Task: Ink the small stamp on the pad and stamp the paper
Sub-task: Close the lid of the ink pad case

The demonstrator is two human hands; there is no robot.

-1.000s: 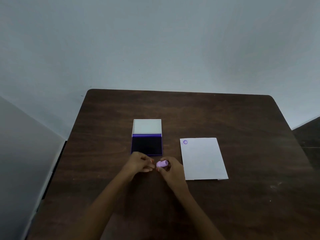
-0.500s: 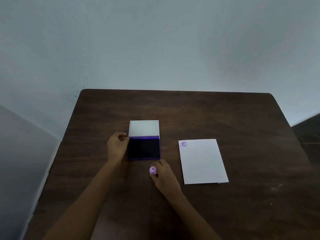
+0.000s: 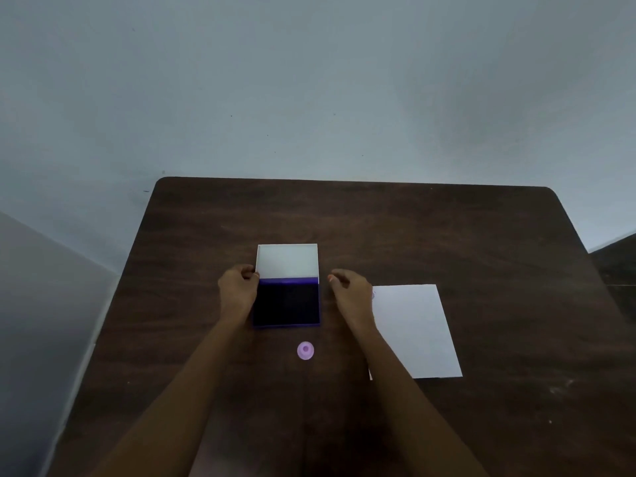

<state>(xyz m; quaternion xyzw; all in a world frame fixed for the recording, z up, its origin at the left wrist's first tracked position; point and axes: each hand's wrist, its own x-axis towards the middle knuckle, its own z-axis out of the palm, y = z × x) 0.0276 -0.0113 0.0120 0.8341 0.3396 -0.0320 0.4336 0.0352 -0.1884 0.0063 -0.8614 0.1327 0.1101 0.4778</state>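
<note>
Fingers of both hands are curled loosely and grasp nothing: the left hand [image 3: 238, 293] touches the ink pad's [image 3: 287, 304] left edge, the right hand [image 3: 351, 294] hovers just beside its right edge. Nearest, the small stamp [image 3: 305, 350] sits alone on the table [image 3: 481, 235], released, just in front of the pad. A likely slip — a forearm sweeping back could knock the stamp rolling. Another risk is the open white lid [image 3: 287, 261] snapping shut under uneven pressure. Right of the pad, the paper [image 3: 413, 332] lies partly under the right wrist. Beyond, the far tabletop offers plenty of open room.
</note>
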